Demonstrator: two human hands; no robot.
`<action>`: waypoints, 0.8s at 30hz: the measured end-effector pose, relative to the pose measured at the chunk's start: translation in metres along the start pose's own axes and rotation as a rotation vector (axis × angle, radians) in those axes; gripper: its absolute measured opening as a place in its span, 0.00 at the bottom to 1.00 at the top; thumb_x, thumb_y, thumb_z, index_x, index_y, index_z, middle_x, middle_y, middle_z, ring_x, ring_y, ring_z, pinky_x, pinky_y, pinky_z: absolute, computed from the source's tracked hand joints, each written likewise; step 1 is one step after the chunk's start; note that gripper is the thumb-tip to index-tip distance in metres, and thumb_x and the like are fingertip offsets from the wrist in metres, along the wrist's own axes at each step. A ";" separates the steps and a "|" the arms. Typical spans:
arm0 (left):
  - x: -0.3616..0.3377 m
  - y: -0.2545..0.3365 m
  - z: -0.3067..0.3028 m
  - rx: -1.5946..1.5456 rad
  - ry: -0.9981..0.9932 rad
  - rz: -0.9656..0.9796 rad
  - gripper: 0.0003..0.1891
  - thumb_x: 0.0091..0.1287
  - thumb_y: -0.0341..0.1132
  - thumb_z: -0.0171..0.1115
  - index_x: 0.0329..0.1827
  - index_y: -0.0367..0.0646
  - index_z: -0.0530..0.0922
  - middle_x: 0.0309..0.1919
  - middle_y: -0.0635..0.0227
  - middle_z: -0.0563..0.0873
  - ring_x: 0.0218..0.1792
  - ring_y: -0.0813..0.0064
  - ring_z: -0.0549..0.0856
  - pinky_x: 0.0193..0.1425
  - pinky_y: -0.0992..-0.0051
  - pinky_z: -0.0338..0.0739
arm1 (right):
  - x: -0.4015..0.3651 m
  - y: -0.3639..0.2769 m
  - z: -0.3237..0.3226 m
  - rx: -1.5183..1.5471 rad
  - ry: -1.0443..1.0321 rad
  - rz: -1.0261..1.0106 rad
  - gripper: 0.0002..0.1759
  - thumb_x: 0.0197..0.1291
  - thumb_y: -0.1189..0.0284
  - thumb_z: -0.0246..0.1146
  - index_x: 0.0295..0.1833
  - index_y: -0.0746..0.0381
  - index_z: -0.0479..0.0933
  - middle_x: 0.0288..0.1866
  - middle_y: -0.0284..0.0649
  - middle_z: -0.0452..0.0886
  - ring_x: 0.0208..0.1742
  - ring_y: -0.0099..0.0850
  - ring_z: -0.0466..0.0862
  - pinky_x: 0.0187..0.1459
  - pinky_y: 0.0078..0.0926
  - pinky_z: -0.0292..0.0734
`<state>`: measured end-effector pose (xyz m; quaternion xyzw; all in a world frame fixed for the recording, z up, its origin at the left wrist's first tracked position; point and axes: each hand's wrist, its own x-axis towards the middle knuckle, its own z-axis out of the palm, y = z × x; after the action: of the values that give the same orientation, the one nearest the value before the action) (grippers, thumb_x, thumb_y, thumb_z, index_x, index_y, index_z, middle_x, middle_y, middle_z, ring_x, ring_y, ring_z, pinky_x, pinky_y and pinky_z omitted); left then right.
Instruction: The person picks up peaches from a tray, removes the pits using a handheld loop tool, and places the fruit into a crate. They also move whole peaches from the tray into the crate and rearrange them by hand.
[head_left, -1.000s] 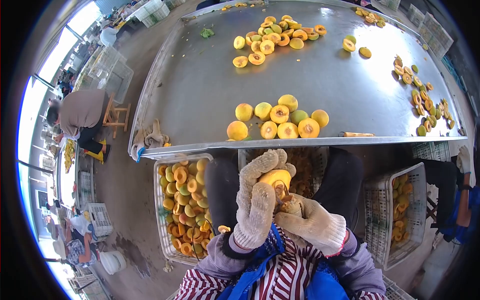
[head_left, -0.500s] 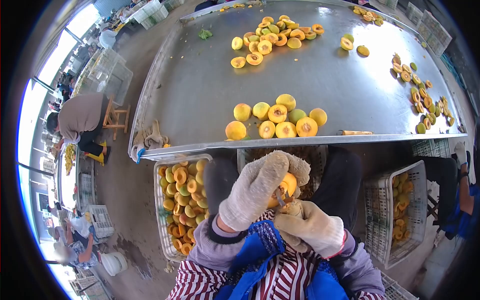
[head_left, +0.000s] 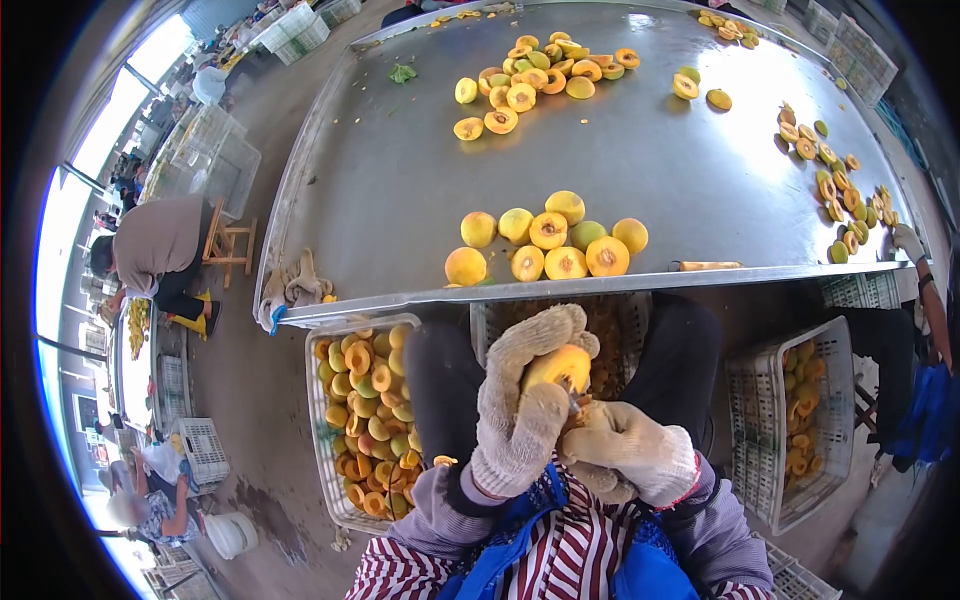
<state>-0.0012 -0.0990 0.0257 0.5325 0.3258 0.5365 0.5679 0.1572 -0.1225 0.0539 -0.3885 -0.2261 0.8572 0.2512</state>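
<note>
My left hand (head_left: 525,405), in a pale work glove, is wrapped round a yellow-orange peach half (head_left: 560,370) above my lap. My gloved right hand (head_left: 630,452) is closed on a small tool, whose dark metal tip (head_left: 578,402) touches the fruit's cut side; its handle is mostly hidden in the glove. Beyond my hands, a group of whole and halved peaches (head_left: 548,230) lies near the front edge of the metal table (head_left: 390,200). A wooden-handled tool (head_left: 708,266) rests on that edge.
A crate of peach halves (head_left: 318,400) stands left of my legs, another crate (head_left: 775,430) on the right. More halves (head_left: 520,97) lie farther back on the table. Gloves (head_left: 300,285) lie at its left corner. A co-worker's hand (head_left: 908,243) is at the right edge.
My left hand has turned and opened up round the peach, showing more of it. A peach piece now shows by my left wrist. The co-worker's hand at the right has moved up to the table.
</note>
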 end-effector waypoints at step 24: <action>0.048 0.029 0.002 0.931 -0.339 0.415 0.14 0.68 0.46 0.67 0.44 0.46 0.87 0.32 0.63 0.89 0.32 0.58 0.89 0.36 0.64 0.83 | -0.003 0.038 -0.008 0.619 -0.397 -0.037 0.15 0.69 0.61 0.65 0.38 0.62 0.75 0.23 0.31 0.73 0.18 0.18 0.70 0.21 0.16 0.66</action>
<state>0.0034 -0.0581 0.0636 0.8604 0.3209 0.3427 0.1984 0.1555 -0.1519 0.0291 -0.1159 -0.0073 0.9390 0.3238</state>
